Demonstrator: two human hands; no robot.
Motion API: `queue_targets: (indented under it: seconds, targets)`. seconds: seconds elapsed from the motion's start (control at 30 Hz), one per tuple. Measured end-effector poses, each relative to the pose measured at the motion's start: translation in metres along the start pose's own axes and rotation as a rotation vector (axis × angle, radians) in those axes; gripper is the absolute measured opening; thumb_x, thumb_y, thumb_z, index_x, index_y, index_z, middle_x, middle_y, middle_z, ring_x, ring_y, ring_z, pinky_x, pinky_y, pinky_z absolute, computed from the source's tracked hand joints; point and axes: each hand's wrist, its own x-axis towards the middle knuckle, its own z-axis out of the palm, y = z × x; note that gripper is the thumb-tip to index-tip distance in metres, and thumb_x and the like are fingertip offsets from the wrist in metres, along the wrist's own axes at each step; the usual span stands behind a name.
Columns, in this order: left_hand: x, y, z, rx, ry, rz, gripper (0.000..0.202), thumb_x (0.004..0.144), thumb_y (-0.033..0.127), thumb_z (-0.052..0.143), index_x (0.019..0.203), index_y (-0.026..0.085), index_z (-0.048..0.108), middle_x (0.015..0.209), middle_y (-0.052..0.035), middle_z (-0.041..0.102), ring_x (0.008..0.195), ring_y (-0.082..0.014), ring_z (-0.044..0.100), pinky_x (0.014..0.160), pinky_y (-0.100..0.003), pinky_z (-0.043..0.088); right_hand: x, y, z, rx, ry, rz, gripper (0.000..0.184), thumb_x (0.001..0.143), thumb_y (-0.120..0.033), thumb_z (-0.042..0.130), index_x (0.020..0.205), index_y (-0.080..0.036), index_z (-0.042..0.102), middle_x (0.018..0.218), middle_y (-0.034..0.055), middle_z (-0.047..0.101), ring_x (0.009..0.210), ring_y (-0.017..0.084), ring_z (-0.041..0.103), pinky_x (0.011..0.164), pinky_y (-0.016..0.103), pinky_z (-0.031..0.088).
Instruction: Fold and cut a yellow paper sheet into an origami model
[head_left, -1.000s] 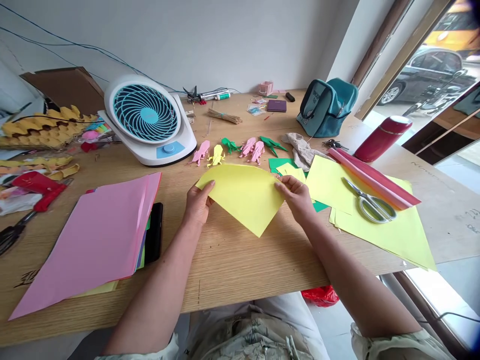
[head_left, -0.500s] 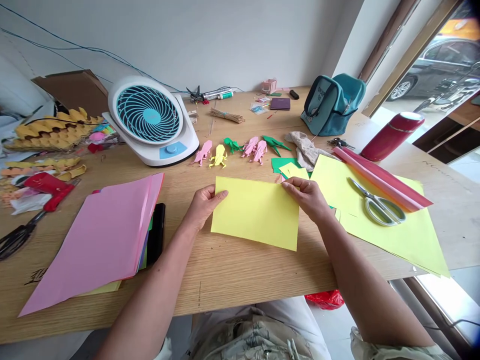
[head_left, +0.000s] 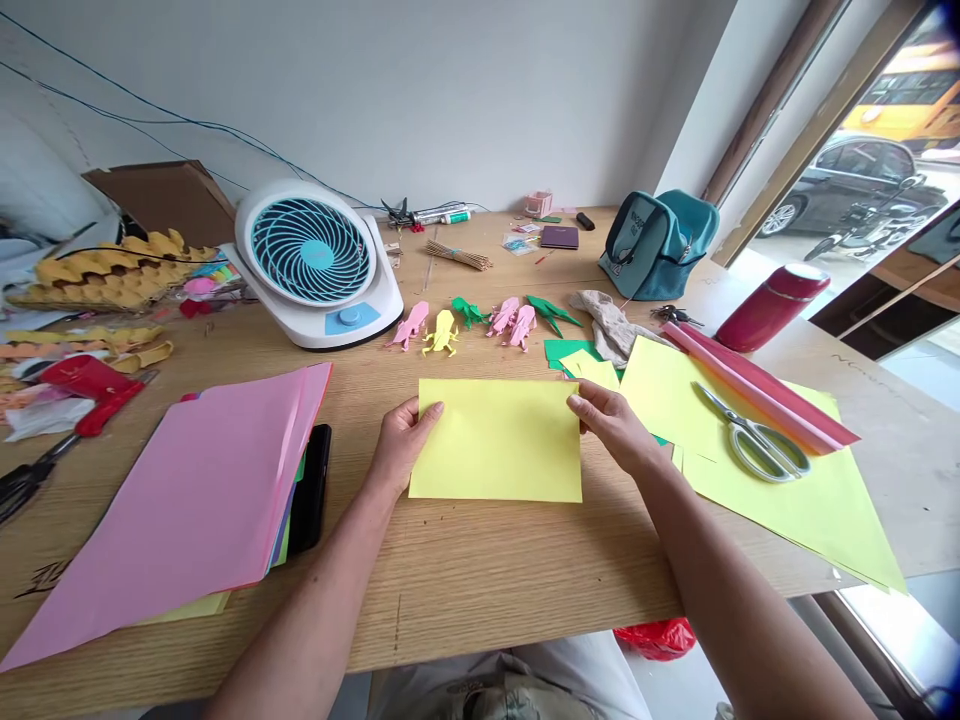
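A rectangular sheet of yellow paper (head_left: 496, 445) is stretched between my hands over the middle of the table. My left hand (head_left: 401, 440) pinches its left edge, thumb on top. At the upper right corner, my right hand (head_left: 609, 425) grips it between thumb and fingers. Beyond the sheet stand several folded paper figures: a yellow one (head_left: 441, 333), a pink one (head_left: 410, 326) and a green one (head_left: 553, 313) among them. Small yellow and green paper pieces (head_left: 589, 366) lie just past my right hand.
Scissors (head_left: 761, 440) rest on large yellow sheets (head_left: 817, 510) at right, beside rolled red and pink paper (head_left: 761, 390) and a red flask (head_left: 772, 308). To the left are a stack of pink paper (head_left: 187, 490), a black phone (head_left: 310, 490) and a fan (head_left: 315, 260). A teal bag (head_left: 660, 245) stands behind.
The yellow sheet has turned slightly, so its lower edge now looks nearly level. Both hands keep their hold. The whole view has shifted, with the table appearing lower.
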Motion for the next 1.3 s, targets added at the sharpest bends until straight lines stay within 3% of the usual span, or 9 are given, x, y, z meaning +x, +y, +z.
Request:
queue_targets:
  seconds: [0.23, 0.4, 0.5, 0.6, 0.8, 1.03, 1.23, 1.3]
  targets:
    - [0.001, -0.001, 0.000, -0.030, 0.085, 0.048, 0.047, 0.061, 0.052, 0.084, 0.087, 0.016, 0.069, 0.075, -0.0005, 0.070, 0.061, -0.0145, 0.060, 0.058, -0.025, 0.048, 0.001, 0.003, 0.010, 0.122, -0.167, 0.069, 0.057, 0.077, -0.054, 0.072, 0.124, -0.025, 0.058, 0.090, 0.0041, 0.067, 0.079, 0.021, 0.063, 0.070, 0.034, 0.053]
    - [0.001, 0.001, 0.000, -0.043, 0.107, 0.040, 0.051, 0.057, 0.051, 0.086, 0.089, 0.015, 0.071, 0.074, -0.0013, 0.071, 0.065, -0.0163, 0.062, 0.060, -0.025, 0.048, 0.003, 0.011, 0.004, 0.014, 0.002, -0.024, 0.065, 0.089, -0.045, 0.060, 0.148, -0.028, 0.037, 0.062, -0.0063, 0.050, 0.057, 0.015, 0.050, 0.059, 0.030, 0.047]
    - [0.003, 0.001, -0.002, -0.064, 0.121, 0.018, 0.053, 0.054, 0.052, 0.087, 0.089, 0.014, 0.071, 0.073, -0.0018, 0.071, 0.067, -0.0175, 0.064, 0.061, -0.025, 0.049, 0.002, 0.013, 0.000, -0.033, 0.052, -0.109, 0.047, 0.094, -0.042, 0.051, 0.138, -0.026, 0.053, 0.069, -0.0030, 0.053, 0.063, 0.014, 0.051, 0.064, 0.030, 0.048]
    - [0.003, 0.001, -0.003, -0.095, 0.132, -0.009, 0.054, 0.053, 0.052, 0.087, 0.088, 0.014, 0.071, 0.072, -0.0021, 0.071, 0.067, -0.0181, 0.065, 0.062, -0.026, 0.050, 0.000, 0.014, -0.002, -0.132, -0.016, -0.180, 0.035, 0.093, -0.038, 0.051, 0.122, -0.025, 0.066, 0.090, 0.0036, 0.064, 0.082, 0.018, 0.059, 0.077, 0.033, 0.051]
    - [0.003, 0.005, -0.002, -0.161, 0.169, -0.047, 0.055, 0.048, 0.051, 0.088, 0.085, 0.014, 0.070, 0.068, -0.0019, 0.071, 0.063, -0.0187, 0.066, 0.059, -0.027, 0.051, -0.008, 0.016, 0.006, -0.311, -0.026, -0.307, 0.049, 0.092, -0.027, 0.054, 0.140, -0.029, 0.049, 0.096, 0.0030, 0.064, 0.085, 0.017, 0.061, 0.084, 0.034, 0.051]
    - [0.001, 0.005, -0.004, -0.186, 0.166, -0.053, 0.051, 0.051, 0.047, 0.086, 0.087, 0.015, 0.069, 0.072, -0.0025, 0.072, 0.065, -0.0194, 0.067, 0.059, -0.027, 0.051, -0.009, 0.017, 0.011, -0.408, -0.027, -0.373, 0.047, 0.088, -0.032, 0.064, 0.134, -0.029, 0.054, 0.110, 0.0071, 0.065, 0.095, 0.023, 0.064, 0.084, 0.038, 0.054]
    - [0.004, 0.000, -0.004, -0.169, 0.182, 0.006, 0.050, 0.055, 0.044, 0.084, 0.092, 0.014, 0.067, 0.082, -0.0042, 0.073, 0.071, -0.0186, 0.067, 0.063, -0.026, 0.050, -0.011, 0.007, 0.021, -0.913, 0.259, -0.602, 0.046, 0.085, -0.030, 0.068, 0.130, -0.026, 0.059, 0.136, 0.0151, 0.048, 0.118, 0.032, 0.051, 0.098, 0.052, 0.046]
    - [0.004, -0.001, -0.003, -0.166, 0.208, 0.035, 0.050, 0.058, 0.042, 0.082, 0.096, 0.014, 0.065, 0.090, -0.0045, 0.073, 0.077, -0.0174, 0.067, 0.066, -0.025, 0.051, -0.014, 0.003, 0.029, -1.049, 0.290, -0.627, 0.046, 0.087, -0.031, 0.067, 0.131, -0.025, 0.057, 0.140, 0.0156, 0.047, 0.123, 0.034, 0.048, 0.101, 0.055, 0.042]
